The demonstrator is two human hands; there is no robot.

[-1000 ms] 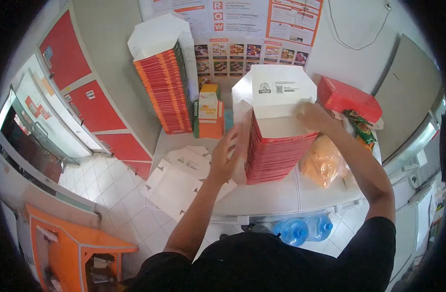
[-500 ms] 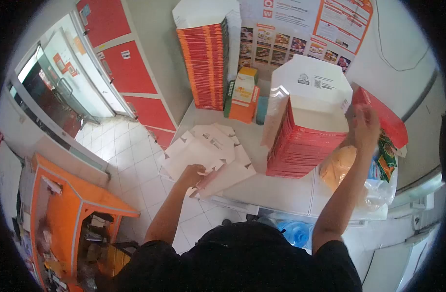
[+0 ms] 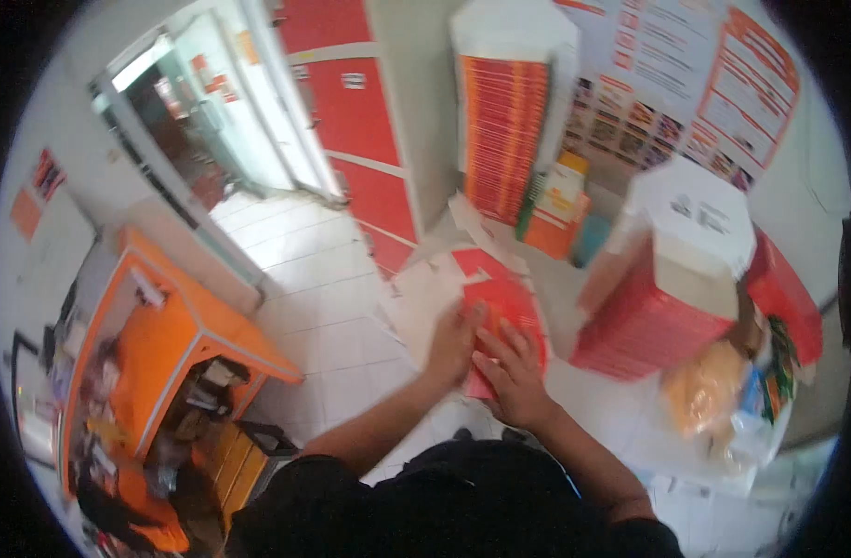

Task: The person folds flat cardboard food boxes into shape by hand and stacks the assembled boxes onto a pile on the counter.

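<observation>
Both hands are close together over a red carton sheet (image 3: 500,296) at the table's left front corner. My left hand (image 3: 451,346) is on its left part, fingers bent and blurred; whether it grips the sheet is unclear. Spread fingers of my right hand (image 3: 514,370) lie on the red face. Pale flat cartons (image 3: 423,296) are beneath and beside the sheet. To the right stands a tall stack of red cartons (image 3: 653,312) with a white lid raised at its top.
Behind stand an orange-red carton stack (image 3: 502,139) and a small orange-yellow box (image 3: 554,216). A bag with orange contents (image 3: 702,386) and a red package (image 3: 786,298) lie at the right. An orange cabinet (image 3: 165,325) is at the left.
The view has swung left. My right hand has left the red stack and joined my left hand at the flat cartons, where a red face now shows.
</observation>
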